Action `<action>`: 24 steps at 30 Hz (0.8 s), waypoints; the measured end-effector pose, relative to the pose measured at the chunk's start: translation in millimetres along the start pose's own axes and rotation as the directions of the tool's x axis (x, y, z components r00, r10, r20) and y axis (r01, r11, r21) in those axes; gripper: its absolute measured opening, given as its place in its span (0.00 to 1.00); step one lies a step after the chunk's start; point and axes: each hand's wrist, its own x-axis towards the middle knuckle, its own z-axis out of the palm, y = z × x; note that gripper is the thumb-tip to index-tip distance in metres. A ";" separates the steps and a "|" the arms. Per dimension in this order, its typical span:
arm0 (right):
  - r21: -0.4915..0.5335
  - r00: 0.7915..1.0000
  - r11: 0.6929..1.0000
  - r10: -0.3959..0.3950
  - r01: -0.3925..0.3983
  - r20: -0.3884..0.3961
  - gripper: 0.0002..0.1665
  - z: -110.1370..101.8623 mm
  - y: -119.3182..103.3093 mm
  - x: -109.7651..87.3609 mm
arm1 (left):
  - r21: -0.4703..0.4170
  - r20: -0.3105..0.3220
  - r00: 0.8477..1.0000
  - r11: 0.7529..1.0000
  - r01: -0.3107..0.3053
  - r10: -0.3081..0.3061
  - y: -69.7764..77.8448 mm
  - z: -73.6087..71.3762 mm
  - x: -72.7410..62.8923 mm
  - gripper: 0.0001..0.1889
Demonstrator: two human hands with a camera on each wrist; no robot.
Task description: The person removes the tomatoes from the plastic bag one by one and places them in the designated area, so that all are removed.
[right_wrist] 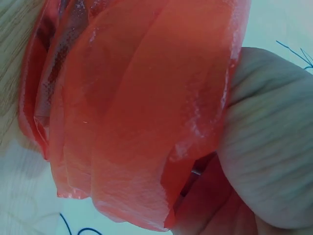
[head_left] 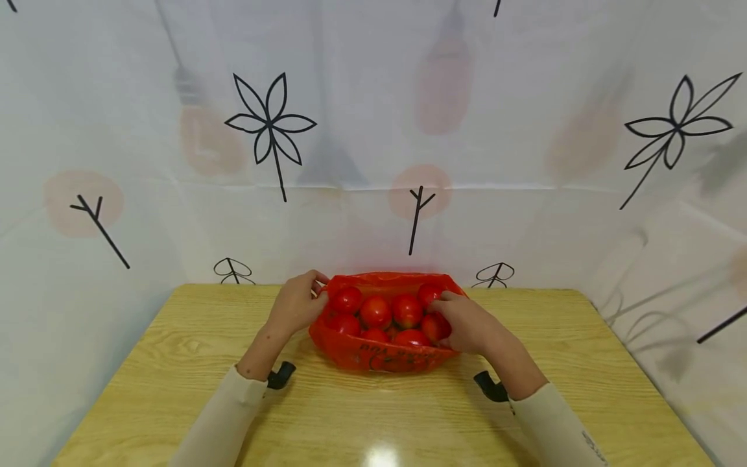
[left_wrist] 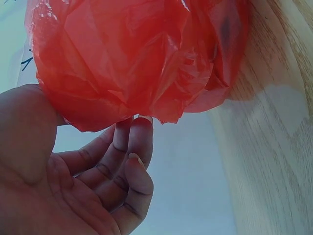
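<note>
A red plastic bag (head_left: pixel 379 362) sits on the table with its mouth spread wide, showing several shiny red apples (head_left: pixel 376 312) inside. My left hand (head_left: pixel 296 305) holds the bag's left edge. In the left wrist view, fingertips of the left hand (left_wrist: pixel 93 171) meet the crumpled rim, and the thumb's end is hidden behind the plastic. Reaching over the right side of the bag, my right hand (head_left: pixel 469 324) has its fingers and thumb around an apple (head_left: pixel 434 326) at the right end. The bag's side covers most of those fingers in the right wrist view.
The wooden table (head_left: pixel 192 350) ends just behind the bag, against a white patterned cloth (head_left: pixel 362 130). Black curved pieces (head_left: pixel 491 387) show beside both wrists, below the hands. Light sleeves cover the forearms.
</note>
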 end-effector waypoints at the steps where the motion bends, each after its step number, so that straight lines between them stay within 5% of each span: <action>1: -0.006 1.000 1.000 0.004 -0.004 0.003 0.28 0.2 -0.4 -0.2 | -0.003 0.001 1.000 1.000 0.002 -0.002 -0.2 -0.1 0.2 0.14; 24: -0.003 0.996 0.997 -0.077 0.077 -0.055 0.31 -1.5 -0.3 -2.4 | 0.004 0.024 1.000 1.000 0.005 -0.006 -2.6 0.6 -0.5 0.15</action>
